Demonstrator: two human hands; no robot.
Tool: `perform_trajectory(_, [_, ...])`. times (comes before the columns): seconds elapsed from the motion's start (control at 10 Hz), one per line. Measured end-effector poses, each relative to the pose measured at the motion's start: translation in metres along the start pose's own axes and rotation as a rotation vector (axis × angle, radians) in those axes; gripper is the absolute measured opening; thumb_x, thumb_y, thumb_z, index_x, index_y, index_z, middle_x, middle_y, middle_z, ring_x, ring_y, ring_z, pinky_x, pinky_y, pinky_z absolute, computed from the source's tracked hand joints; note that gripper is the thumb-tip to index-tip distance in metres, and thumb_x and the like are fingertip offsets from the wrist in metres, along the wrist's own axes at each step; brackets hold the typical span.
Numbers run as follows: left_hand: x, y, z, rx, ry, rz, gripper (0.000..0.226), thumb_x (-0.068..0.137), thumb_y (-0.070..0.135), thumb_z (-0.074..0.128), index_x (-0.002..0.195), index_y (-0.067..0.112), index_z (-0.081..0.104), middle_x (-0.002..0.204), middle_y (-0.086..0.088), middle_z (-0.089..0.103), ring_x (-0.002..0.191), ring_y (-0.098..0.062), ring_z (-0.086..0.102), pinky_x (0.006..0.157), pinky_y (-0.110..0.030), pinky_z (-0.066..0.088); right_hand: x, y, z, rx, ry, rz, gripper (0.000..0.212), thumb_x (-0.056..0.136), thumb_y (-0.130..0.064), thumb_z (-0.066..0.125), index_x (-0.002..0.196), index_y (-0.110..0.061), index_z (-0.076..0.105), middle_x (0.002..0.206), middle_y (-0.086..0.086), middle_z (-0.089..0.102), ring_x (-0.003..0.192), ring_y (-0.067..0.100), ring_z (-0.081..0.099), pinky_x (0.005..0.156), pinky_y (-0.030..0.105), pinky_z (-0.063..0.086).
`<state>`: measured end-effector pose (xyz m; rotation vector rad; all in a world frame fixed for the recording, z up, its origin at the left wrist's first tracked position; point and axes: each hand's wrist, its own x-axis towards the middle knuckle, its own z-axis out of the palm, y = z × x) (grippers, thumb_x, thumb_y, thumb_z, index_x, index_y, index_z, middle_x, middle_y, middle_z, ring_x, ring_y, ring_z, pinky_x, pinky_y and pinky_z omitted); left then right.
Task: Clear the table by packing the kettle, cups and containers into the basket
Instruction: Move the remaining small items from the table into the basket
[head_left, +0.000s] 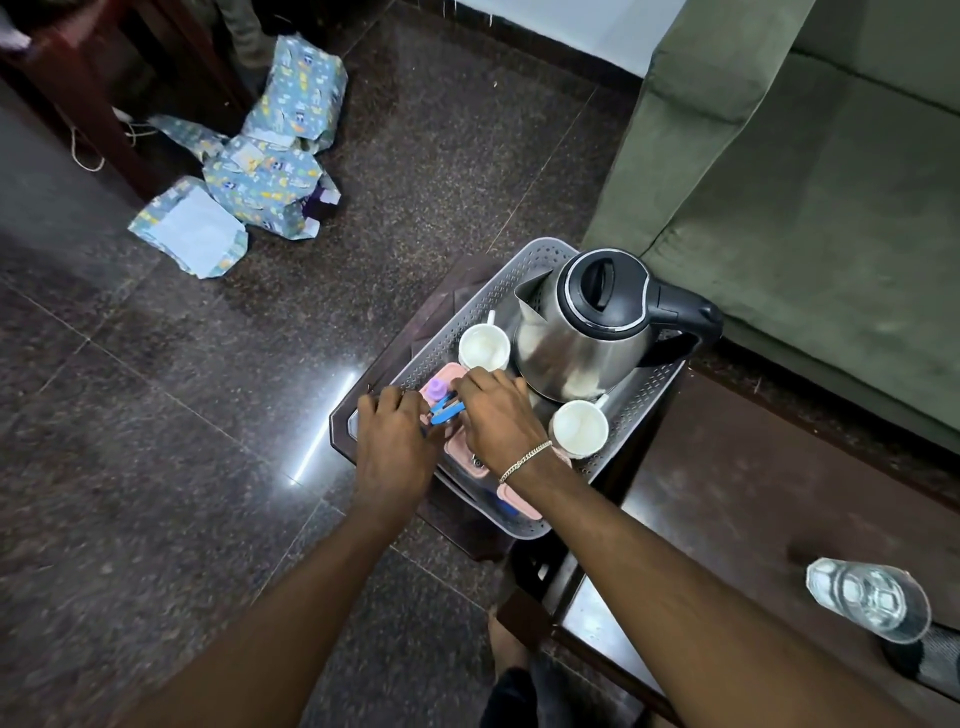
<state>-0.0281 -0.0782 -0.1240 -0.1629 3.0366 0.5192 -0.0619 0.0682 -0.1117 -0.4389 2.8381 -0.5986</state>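
A grey perforated basket (641, 410) rests on a small dark wooden table (447, 306). Inside it stand a steel kettle (582, 332) with a black lid and handle, and two white cups (484, 347) (579, 428). Pink containers (451, 375) lie along the basket's left side, one with a purple cap (435, 388). My left hand (397, 431) and my right hand (498, 415) are both down on these containers, fingers curled around a small blue-and-pink piece (444, 409). Much of the containers is hidden under my hands.
A clear drinking glass (867, 597) stands on a dark table (727, 519) at the lower right. A green sofa (805, 182) runs behind the basket. Crumpled patterned wrapping paper (260, 166) lies on the dark stone floor at the upper left.
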Motion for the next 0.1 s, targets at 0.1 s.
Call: perform_trajectory(0.1, [0.0003, -0.0029, -0.0011, -0.039, 0.03, 0.004, 0.05, 0.078, 0.037, 0.085, 0.116, 0.019, 0.057, 0.113, -0.005, 0.058, 0.102, -0.023, 0.043, 0.085, -0.044, 0.05, -0.0044, 0.0001, -0.0002, 0.002, 0.033, -0.003, 0.042, 0.077, -0.016, 0.069, 0.118, -0.011, 0.062, 0.114, 0.009, 0.062, 0.106, 0.034, 0.055, 0.087, 0.045, 0.039])
